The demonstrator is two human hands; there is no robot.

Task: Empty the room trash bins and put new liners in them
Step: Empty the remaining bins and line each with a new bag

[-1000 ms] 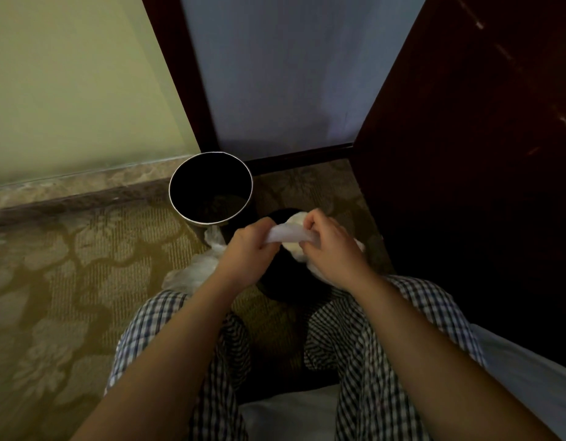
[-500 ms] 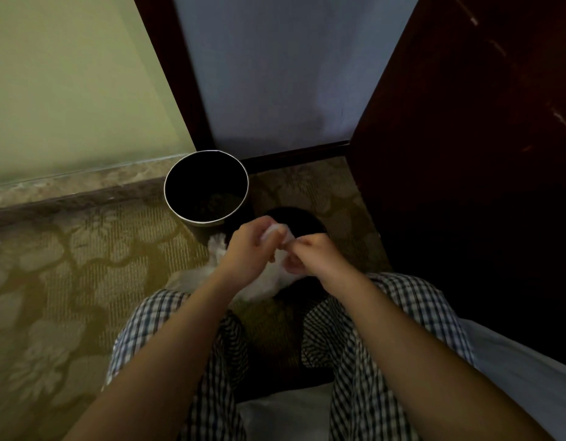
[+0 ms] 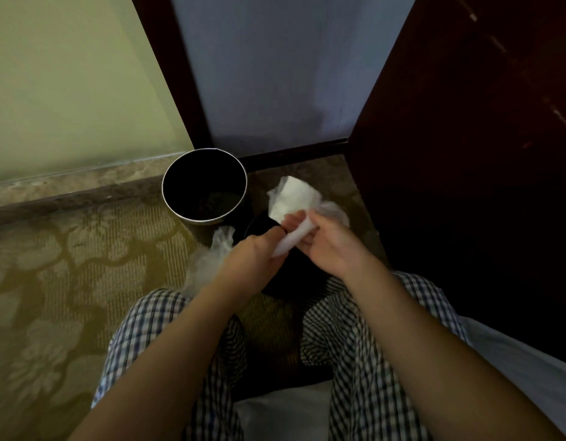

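A floral patterned carpet [image 3: 68,281] fills the lower left of the frame. Above it, a marble skirting [image 3: 68,186] runs below a pale green wall [image 3: 68,84]. A dark wooden post [image 3: 167,68] separates that wall from a blue-grey panel [image 3: 269,68] at top centre. A dark wooden cabinet [image 3: 482,154] stands on the right, with a white sheet [image 3: 523,354] at the lower right.

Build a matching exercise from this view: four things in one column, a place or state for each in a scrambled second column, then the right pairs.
Things
1. metal-rimmed bin
2. white liner
3. crumpled clear bag
4. dark wood panel

Places or states
A. gripped by the left hand and the right hand
B. rises along the right of the view
C. lies on the carpet beside the left wrist
D. stands open near the wall, no liner over its rim

Pairs: 1-D, 2-A, 3-C, 4-B
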